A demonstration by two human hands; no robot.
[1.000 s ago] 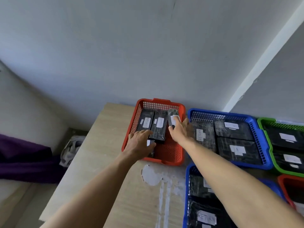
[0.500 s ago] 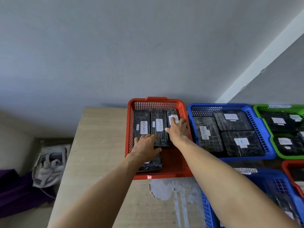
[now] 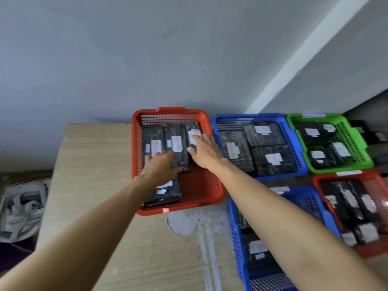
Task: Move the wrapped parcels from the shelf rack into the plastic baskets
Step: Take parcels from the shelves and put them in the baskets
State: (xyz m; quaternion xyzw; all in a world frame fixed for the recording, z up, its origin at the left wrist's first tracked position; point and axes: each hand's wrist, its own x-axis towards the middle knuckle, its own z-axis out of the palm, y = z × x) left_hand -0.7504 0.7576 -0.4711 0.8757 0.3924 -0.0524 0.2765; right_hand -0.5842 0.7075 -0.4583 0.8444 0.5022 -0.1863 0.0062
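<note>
Parcels: flat black blocks in glossy wrap, each with white paper labels; the writing is too blurred to read.
Red basket [image 3: 134, 164]: centre of the frame, mesh-walled. Three parcels lie side by side at its upper end, the left parcel [image 3: 152, 135], middle parcel [image 3: 175, 131] and right parcel [image 3: 192, 126]. A fourth parcel [image 3: 168, 195] lies at its lower left.
Other baskets: a blue basket [image 3: 216, 122] sits just right of the red one, a green basket [image 3: 294, 120] at the upper right, a second red basket [image 3: 316, 181] at the right edge and a second blue basket [image 3: 235, 238] at the lower right. All hold similar black parcels.
Surface: pale wood-grain tabletop [image 3: 94, 185] with a white scraped patch [image 3: 184, 223] just below the red basket.
Room: grey-blue wall [image 3: 147, 59] across the upper frame, with a white strip [image 3: 304, 49] running diagonally at the upper right. A white plastic object [image 3: 23, 206] lies at the left edge, beside the table.
Left hand [image 3: 161, 168]: palm down, fingers straight and slightly spread, resting on the lower ends of the left and middle parcels; it grips nothing.
Right hand [image 3: 206, 152]: palm down, fingers stretched out, tips touching the label of the right parcel; nothing is pinched.
</note>
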